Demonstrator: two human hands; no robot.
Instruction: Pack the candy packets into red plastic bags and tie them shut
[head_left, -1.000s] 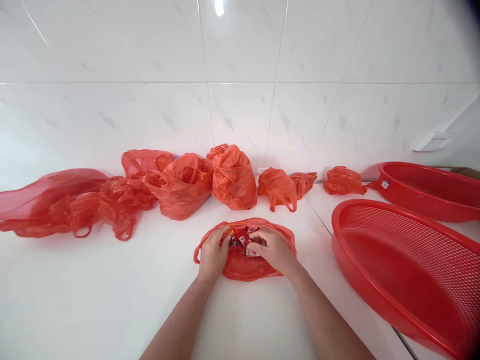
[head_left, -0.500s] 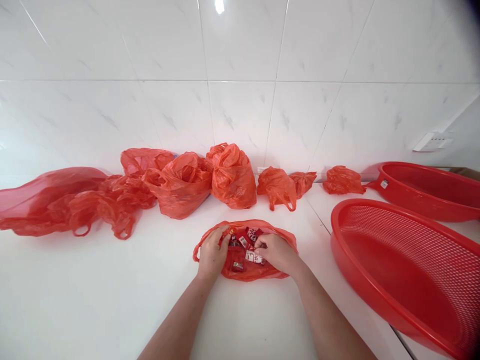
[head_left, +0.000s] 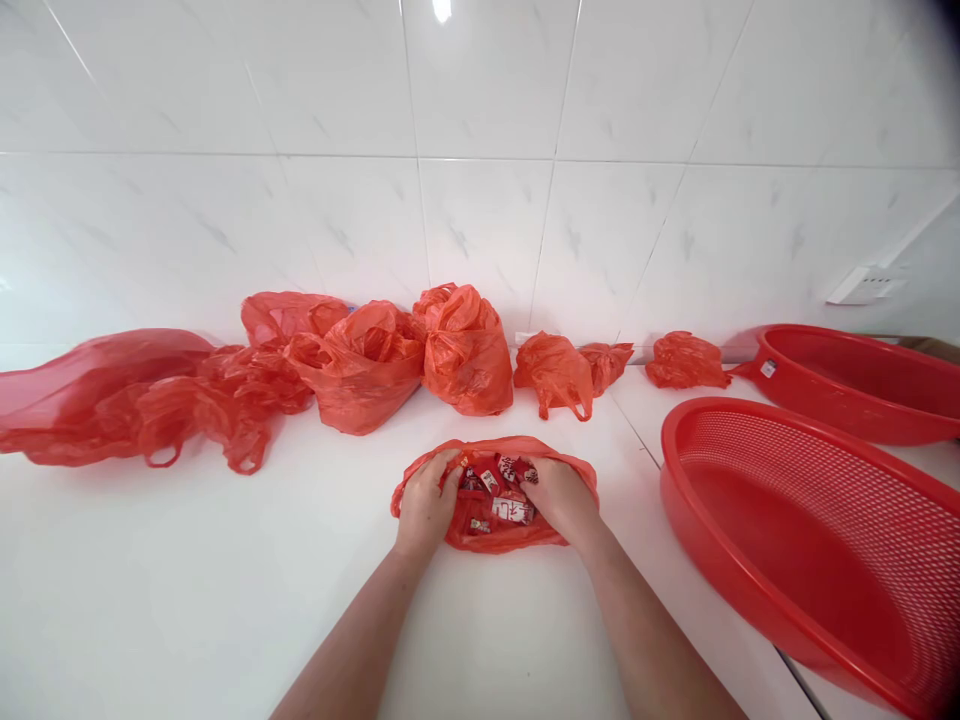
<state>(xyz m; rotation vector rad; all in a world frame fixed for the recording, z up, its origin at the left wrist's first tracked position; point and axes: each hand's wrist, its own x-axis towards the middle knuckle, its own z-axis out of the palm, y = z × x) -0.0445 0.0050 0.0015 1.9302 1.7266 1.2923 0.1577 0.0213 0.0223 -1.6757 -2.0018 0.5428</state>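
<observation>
A small red plastic bag [head_left: 495, 540] lies open on the white counter in front of me, with several small red-and-white wrapped packets [head_left: 501, 490] showing in its mouth. My left hand [head_left: 425, 503] grips the bag's left rim with curled fingers. My right hand [head_left: 561, 496] grips the right rim the same way. Both hands hold the mouth of the bag apart.
Several more red plastic bags [head_left: 465, 350] stand in a row against the tiled wall, with flatter ones [head_left: 112, 400] at the left. A large red perforated basket [head_left: 817, 540] and a red basin [head_left: 862, 380] sit at the right. A wall socket [head_left: 862, 283] is above them.
My hands have drawn slightly apart along the bag's rim, opening its mouth wider so more packets show. The bag has shifted a little away from me.
</observation>
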